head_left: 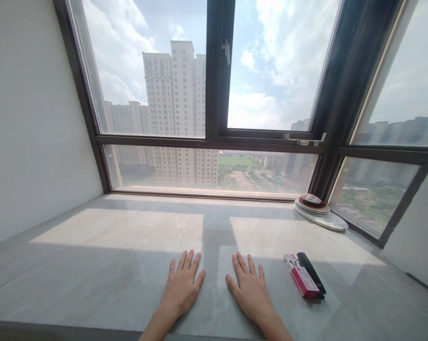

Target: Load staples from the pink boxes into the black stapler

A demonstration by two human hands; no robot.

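Note:
My left hand point(182, 284) lies palm down on the grey stone sill point(93, 274), its fingers spread and holding nothing. Also flat on the sill, a short gap to the right, is my right hand point(248, 286), with fingers apart and nothing in it. Right of that hand sits a pink and white box point(302, 279), lying on its long side. A black object point(311, 272) lies against the box's right side; what it is I cannot tell. Neither hand touches them.
A stack of plates point(311, 203) rests on an oval white plate point(336, 221) in the back right corner. Dark-framed windows point(214, 140) rise along the sill's back edge and right side. A white wall point(32, 118) bounds the left.

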